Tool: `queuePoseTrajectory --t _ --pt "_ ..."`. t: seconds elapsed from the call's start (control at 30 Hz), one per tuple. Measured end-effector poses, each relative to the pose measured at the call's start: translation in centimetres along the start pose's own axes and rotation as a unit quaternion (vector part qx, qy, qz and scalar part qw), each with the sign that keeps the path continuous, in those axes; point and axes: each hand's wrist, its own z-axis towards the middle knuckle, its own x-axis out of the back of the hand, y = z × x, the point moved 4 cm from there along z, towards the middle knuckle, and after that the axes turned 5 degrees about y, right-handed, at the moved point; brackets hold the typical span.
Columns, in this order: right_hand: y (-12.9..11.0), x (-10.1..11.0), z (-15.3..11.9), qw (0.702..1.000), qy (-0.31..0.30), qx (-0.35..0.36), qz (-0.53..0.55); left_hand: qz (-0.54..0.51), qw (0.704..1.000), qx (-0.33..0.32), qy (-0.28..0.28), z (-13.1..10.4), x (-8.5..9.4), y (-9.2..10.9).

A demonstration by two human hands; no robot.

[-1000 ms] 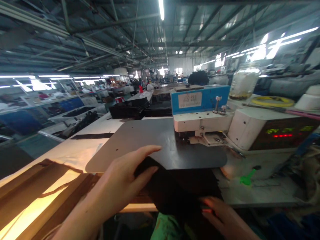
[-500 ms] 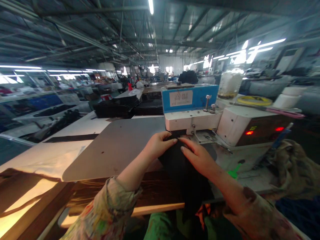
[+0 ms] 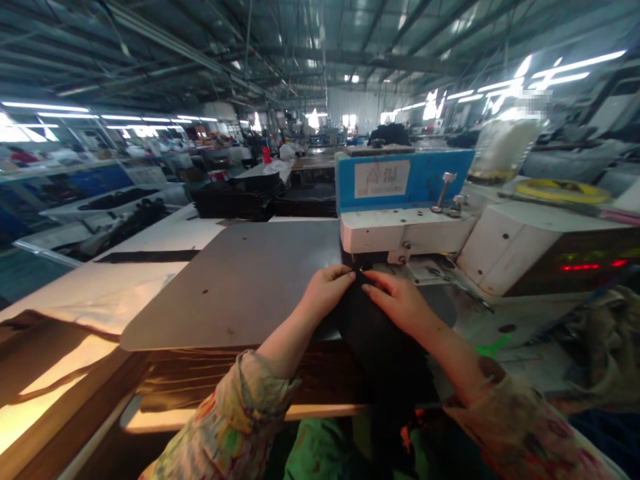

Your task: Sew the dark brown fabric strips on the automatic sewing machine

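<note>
A black sheet of material [image 3: 380, 340], fabric or leather, hangs from the machine bed down over my lap. My left hand [image 3: 327, 288] pinches its upper edge from the left. From the right, my right hand [image 3: 397, 300] grips the same edge with thumb and fingers, the fingertips of both hands nearly meeting. Just beyond them stands a white machine head [image 3: 373, 233] with a blue upper cover [image 3: 425, 177]; it looks like a sewing machine. The edge lies right at the front of this head, and the exact contact there is too dark to make out.
A grey metal plate [image 3: 270, 260] spreads to the left, above a stack of brown sheets [image 3: 220, 377]. Black stacked pieces [image 3: 240, 197] lie behind it. On the right are a control box [image 3: 565, 260], a yellow ring [image 3: 563, 190], a green object [image 3: 495, 348] and crumpled cloth [image 3: 610, 340].
The view has shifted left and closer to the machine. Both hands have brought the black material's edge nearer the front of the machine head, keeping their hold.
</note>
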Motion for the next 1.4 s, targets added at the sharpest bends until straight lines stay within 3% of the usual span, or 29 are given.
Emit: queuePoseTrajectory --t 0.2,0.37,0.53,0.7,0.87,1.0,1.13,1.3,1.4 --pt "-0.5 0.2 -0.3 1.0 0.01 0.03 0.0 0.012 1.0 0.017 0.013 0.0 0.2 -0.1" --pt "-1.5 0.5 -1.1 0.992 0.044 0.11 -0.054 -0.003 1.0 0.02 0.009 -0.1 0.2 0.1" --pt "-2.1 -0.1 -2.0 0.962 0.059 0.202 -0.172 -0.011 1.0 0.021 0.011 0.0 0.3 -0.2" --pt "-2.3 -0.7 -2.4 0.919 0.04 0.22 -0.325 -0.036 0.999 0.029 0.002 0.1 0.4 -0.3" --pt "-2.6 -0.6 -2.3 0.897 0.017 0.215 -0.387 0.024 0.998 -0.058 -0.023 0.2 0.4 0.6" --pt "-2.7 -0.5 -2.1 0.896 -0.001 0.206 -0.393 0.04 0.999 -0.033 -0.01 0.2 0.2 0.0" --pt "-2.4 -0.3 -1.7 0.919 -0.026 0.164 -0.358 0.119 0.991 -0.06 0.006 0.2 -0.4 -0.3" --pt "-1.2 0.0 0.0 0.959 -0.034 0.08 -0.27 0.268 0.947 -0.157 0.082 0.2 -0.3 0.4" --pt "-0.4 0.1 1.2 0.971 -0.035 0.031 -0.235 0.31 0.932 -0.173 0.074 -0.2 -0.3 0.8"
